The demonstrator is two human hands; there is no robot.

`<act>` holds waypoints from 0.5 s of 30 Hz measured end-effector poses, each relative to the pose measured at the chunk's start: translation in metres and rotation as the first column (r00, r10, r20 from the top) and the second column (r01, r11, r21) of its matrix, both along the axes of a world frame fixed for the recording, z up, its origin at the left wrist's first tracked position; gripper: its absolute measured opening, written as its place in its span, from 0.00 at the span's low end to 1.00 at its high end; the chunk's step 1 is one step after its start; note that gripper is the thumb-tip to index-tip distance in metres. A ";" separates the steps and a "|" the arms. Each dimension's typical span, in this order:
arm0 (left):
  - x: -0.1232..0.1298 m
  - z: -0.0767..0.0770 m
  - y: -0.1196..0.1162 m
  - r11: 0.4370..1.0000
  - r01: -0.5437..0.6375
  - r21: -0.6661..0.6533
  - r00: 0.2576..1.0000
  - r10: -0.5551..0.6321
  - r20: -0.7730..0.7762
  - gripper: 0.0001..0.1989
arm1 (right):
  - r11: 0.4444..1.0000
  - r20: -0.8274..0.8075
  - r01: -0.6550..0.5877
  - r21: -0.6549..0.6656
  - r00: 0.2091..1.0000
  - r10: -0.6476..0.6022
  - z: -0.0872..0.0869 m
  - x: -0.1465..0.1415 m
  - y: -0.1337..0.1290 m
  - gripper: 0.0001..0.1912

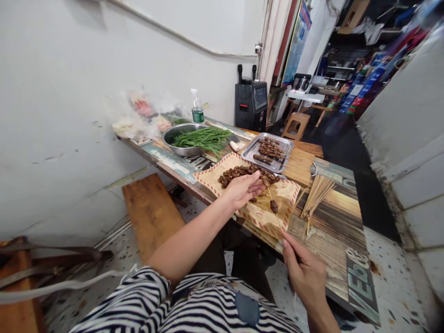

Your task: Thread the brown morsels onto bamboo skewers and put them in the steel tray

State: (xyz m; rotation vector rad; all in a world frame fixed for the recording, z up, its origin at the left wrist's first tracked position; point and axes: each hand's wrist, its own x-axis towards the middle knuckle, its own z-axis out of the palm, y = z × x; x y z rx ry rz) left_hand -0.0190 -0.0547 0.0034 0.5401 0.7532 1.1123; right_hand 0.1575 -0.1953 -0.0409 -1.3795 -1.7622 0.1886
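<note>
My right hand (301, 263) pinches the lower end of a thin bamboo skewer (279, 225) just past the table's front edge. A dark brown, ridged oval piece like a silkworm pupa (274, 206) is threaded partway up the skewer. At its far end, the fingers of my left hand (244, 188) are closed by another brown pupa (265, 180), partly covering it. More pupae (236, 172) lie heaped beyond my left hand on striped-edge brown paper (255, 213). To the right lies a bundle of bare skewers (317, 194).
Behind the paper stands a metal tray (250, 150) with loaded skewers (270, 149). A steel bowl (169, 138) of green stalks (204, 138), a bottle (197, 108) and plastic bags (138, 108) are farther left. A black speaker (251, 104) stands past the table; a wooden bench (152, 215) is at left.
</note>
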 end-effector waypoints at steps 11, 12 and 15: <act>-0.001 0.007 -0.011 1.000 0.027 -0.013 1.000 -0.026 0.013 0.09 | 0.997 0.059 -0.067 0.038 0.996 0.064 -0.006 0.003 0.000 0.13; -0.001 0.006 -0.011 1.000 0.017 -0.015 1.000 -0.017 0.018 0.09 | 0.997 0.059 -0.066 0.044 0.996 0.064 -0.006 0.002 0.000 0.13; 0.000 0.005 -0.012 0.999 -0.013 -0.041 0.999 0.015 0.036 0.07 | 0.996 0.068 -0.060 0.072 0.996 0.055 -0.006 0.000 -0.001 0.13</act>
